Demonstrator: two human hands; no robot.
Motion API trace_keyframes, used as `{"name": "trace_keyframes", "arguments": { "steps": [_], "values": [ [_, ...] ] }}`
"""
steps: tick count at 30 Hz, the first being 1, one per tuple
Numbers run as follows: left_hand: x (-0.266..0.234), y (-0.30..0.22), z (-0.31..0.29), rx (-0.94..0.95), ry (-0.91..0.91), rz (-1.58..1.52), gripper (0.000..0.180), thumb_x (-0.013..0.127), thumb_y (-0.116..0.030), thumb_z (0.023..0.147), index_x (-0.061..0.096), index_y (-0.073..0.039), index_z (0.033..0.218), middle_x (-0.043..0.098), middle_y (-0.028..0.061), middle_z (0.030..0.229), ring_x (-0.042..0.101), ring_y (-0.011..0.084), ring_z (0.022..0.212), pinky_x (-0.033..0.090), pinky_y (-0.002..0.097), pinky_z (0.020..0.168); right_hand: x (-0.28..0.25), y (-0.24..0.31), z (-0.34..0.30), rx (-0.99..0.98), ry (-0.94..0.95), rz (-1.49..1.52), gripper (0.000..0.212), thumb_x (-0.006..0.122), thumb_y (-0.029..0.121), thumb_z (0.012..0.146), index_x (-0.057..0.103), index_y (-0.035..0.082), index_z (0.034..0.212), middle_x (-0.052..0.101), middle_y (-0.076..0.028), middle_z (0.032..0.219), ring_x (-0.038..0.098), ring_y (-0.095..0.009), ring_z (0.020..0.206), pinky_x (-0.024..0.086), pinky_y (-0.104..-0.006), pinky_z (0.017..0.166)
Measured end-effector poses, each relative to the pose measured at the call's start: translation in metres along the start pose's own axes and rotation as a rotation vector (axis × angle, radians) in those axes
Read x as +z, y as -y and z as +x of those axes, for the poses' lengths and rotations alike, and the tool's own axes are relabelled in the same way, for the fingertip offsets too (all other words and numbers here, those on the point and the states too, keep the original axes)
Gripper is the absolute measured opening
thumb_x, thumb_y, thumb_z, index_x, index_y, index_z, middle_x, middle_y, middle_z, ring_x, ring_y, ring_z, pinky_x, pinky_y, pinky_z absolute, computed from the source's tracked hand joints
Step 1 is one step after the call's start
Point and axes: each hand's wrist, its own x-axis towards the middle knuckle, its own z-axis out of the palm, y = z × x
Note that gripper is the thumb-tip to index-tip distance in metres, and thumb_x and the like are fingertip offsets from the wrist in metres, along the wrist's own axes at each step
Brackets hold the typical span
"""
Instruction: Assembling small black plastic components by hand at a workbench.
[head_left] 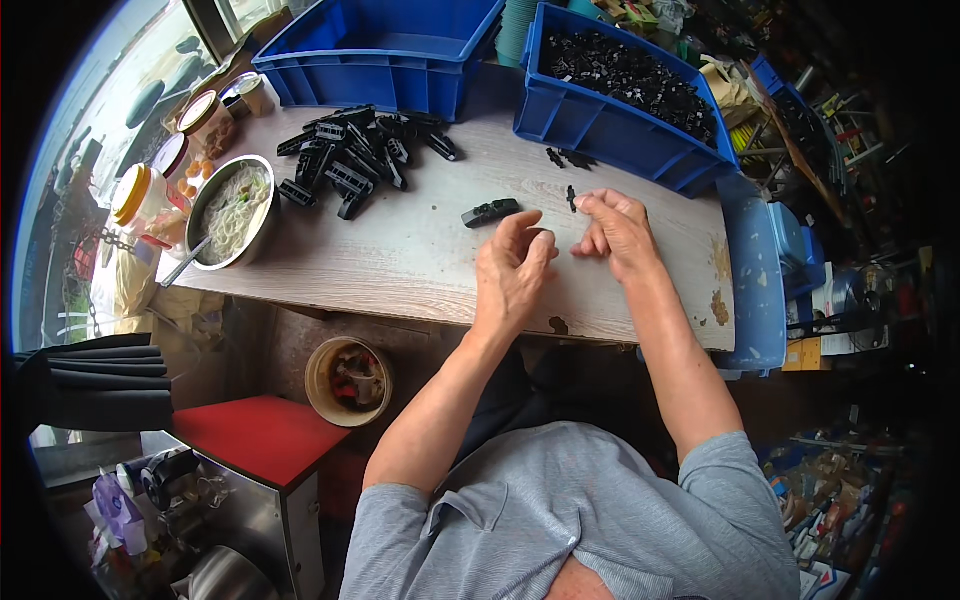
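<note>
Between the thumb and fingertips of my right hand [622,228] is a small black plastic piece [571,198], held upright above the table. My left hand [514,262] hovers to its left with curved fingers apart, holding nothing that I can see. Just beyond the left fingertips lies a longer black plastic part [489,212], flat on the table. A few more small black pieces [572,158] rest in front of the right blue bin [615,125], which is filled with many like them. Farther left is a heap of long black plastic parts [350,160].
Another blue bin [370,75], seemingly empty, stands at the back. On the left are a metal bowl of noodles [235,215] with a spoon and several lidded jars [140,195]. Below the table's front edge [400,305] stands a waste bucket [348,382], near a red-topped cabinet [255,435].
</note>
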Motion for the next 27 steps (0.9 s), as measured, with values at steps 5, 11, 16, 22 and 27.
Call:
{"name": "trace_keyframes", "arguments": {
  "steps": [5, 11, 16, 22, 27],
  "values": [
    [0.014, 0.005, 0.020, -0.088, 0.052, -0.147, 0.039, 0.060, -0.012, 0.095, 0.051, 0.006, 0.128, 0.066, 0.0125, 0.096, 0.066, 0.0155, 0.081, 0.059, 0.0283, 0.065, 0.008, -0.014, -0.018, -0.110, 0.056, -0.011, 0.016, 0.068, 0.017, 0.089, 0.065, 0.002, 0.094, 0.058, -0.001, 0.061, 0.043, -0.007, 0.040, 0.036, -0.0235, 0.041],
    [0.010, -0.005, 0.022, -0.209, 0.113, -0.205, 0.027, 0.058, -0.012, 0.095, 0.057, 0.005, 0.117, 0.065, 0.0073, 0.087, 0.066, 0.0130, 0.073, 0.059, 0.0272, 0.062, 0.008, -0.015, -0.029, -0.119, 0.106, -0.019, 0.014, 0.068, 0.017, 0.088, 0.067, 0.003, 0.093, 0.061, 0.001, 0.066, 0.043, -0.004, 0.043, 0.033, -0.0199, 0.042],
    [0.013, -0.001, 0.018, -0.180, -0.033, -0.253, 0.014, 0.060, -0.010, 0.093, 0.057, 0.004, 0.092, 0.063, 0.0082, 0.076, 0.061, 0.0115, 0.061, 0.055, 0.0253, 0.053, 0.015, -0.008, -0.043, -0.141, 0.155, 0.031, 0.013, 0.070, 0.016, 0.086, 0.068, 0.005, 0.092, 0.061, 0.001, 0.065, 0.045, -0.004, 0.047, 0.036, -0.0191, 0.046],
    [0.011, -0.011, 0.009, -0.245, -0.012, -0.352, 0.017, 0.061, -0.012, 0.093, 0.055, 0.003, 0.091, 0.063, 0.0096, 0.076, 0.065, 0.0151, 0.063, 0.057, 0.0267, 0.056, 0.012, -0.018, -0.043, -0.177, 0.084, 0.004, 0.019, 0.076, 0.021, 0.086, 0.068, 0.005, 0.093, 0.063, 0.001, 0.071, 0.045, -0.004, 0.049, 0.035, -0.0186, 0.047],
    [0.007, -0.010, 0.003, -0.220, 0.000, -0.378, 0.016, 0.061, -0.013, 0.094, 0.054, 0.001, 0.091, 0.064, 0.0107, 0.079, 0.068, 0.0179, 0.066, 0.059, 0.0285, 0.060, 0.017, -0.017, -0.045, -0.184, 0.066, -0.026, 0.023, 0.077, 0.027, 0.087, 0.069, 0.006, 0.093, 0.064, 0.002, 0.073, 0.050, -0.004, 0.055, 0.037, -0.0183, 0.049]
  ]
}}
